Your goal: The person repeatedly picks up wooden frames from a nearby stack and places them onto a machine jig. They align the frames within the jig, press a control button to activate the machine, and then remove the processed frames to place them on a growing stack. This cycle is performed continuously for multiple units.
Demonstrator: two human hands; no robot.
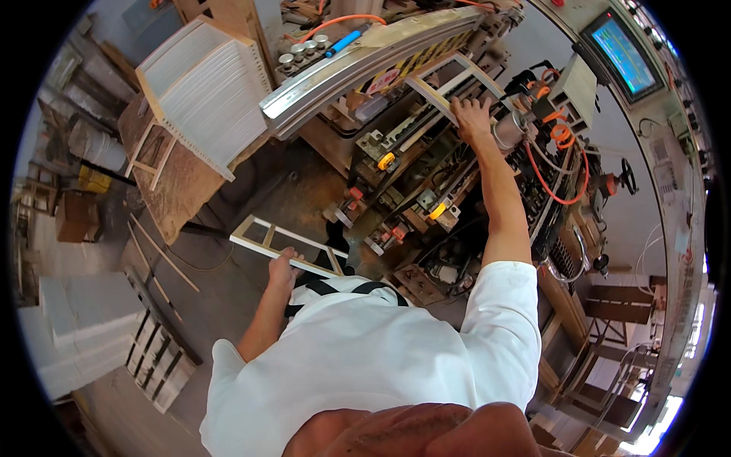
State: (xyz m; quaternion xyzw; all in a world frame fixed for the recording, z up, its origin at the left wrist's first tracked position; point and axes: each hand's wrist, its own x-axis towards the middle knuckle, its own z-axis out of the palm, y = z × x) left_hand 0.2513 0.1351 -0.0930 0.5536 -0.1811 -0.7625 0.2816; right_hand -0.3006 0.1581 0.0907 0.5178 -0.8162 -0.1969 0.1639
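At my lower left, my left hand [282, 270] is closed around the long rail of a narrow white wooden frame [251, 242] with crossbars, held beside my waist. My right arm reaches forward over the machine. There, my right hand [472, 120] has its fingers curled over the rail of a second pale wooden frame [432, 94], which lies tilted across the machine bed [396, 171]. Part of that frame is hidden behind the hand. A metal cylinder [509, 129] stands just to the right of my right wrist.
A stack of pale frames [209, 95] stands on a worn wooden table [164, 194] at the left. A metal beam [320, 84] carrying a blue pen-like tool [343, 43] crosses ahead. Orange coiled hose [562, 137], a lit screen [620, 57] and a pallet [158, 354] are around me.
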